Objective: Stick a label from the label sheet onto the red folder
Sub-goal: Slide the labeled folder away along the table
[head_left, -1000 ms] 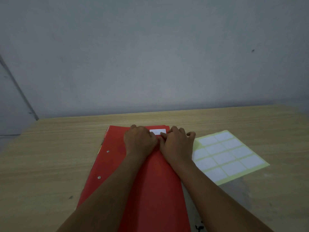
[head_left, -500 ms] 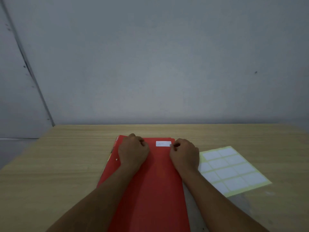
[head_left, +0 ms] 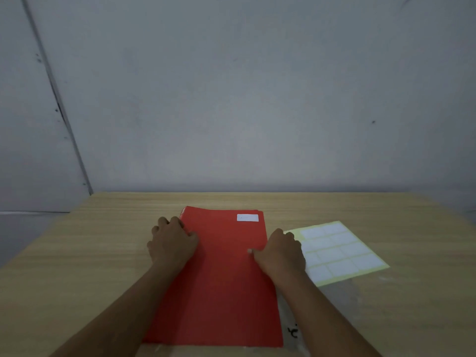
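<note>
The red folder (head_left: 221,279) lies closed on the wooden table, its long side running away from me. A white label (head_left: 247,217) is stuck flat near its far right corner. My left hand (head_left: 171,243) grips the folder's left edge, thumb on top and fingers curled at the side. My right hand (head_left: 280,251) holds the right edge, thumb pressed on the red cover. The label sheet (head_left: 340,251), pale yellow with several white labels, lies to the right, partly under my right hand's fingers.
The wooden table (head_left: 77,253) reaches a grey wall (head_left: 244,112) at the back and drops off at the left. A clear plastic sleeve (head_left: 342,297) lies under the label sheet's near edge, beside the folder.
Both hands left the label and slid apart to the folder's side edges. The label stays stuck on the cover. The camera tilted up and the folder now sits straighter.
</note>
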Demonstrator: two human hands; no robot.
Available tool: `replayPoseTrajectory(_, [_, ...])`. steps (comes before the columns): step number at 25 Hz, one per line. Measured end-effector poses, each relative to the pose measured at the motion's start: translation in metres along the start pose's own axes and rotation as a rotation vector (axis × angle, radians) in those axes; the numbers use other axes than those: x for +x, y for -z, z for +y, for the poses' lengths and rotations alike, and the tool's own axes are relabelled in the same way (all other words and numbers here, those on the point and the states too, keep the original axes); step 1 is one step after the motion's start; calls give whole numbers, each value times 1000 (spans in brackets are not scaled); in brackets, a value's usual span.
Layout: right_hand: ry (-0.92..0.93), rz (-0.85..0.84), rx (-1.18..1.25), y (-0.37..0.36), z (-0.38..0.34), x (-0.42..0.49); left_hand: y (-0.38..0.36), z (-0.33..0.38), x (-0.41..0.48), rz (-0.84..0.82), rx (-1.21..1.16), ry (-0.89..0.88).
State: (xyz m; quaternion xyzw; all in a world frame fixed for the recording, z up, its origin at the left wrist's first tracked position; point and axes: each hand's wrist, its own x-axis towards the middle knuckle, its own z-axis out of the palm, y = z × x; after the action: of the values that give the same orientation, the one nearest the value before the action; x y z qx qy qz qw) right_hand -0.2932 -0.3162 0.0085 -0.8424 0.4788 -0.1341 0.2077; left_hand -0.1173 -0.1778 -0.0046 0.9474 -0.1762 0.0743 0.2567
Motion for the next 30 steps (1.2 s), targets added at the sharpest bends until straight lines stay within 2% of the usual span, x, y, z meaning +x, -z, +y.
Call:
replayPoseTrajectory(10, [36, 16, 73, -7, 14, -43, 13, -19, -24, 0, -31, -17])
replayPoseTrajectory(30, [69, 103, 75, -21, 14, -50, 14, -22, -32, -18, -2, -76])
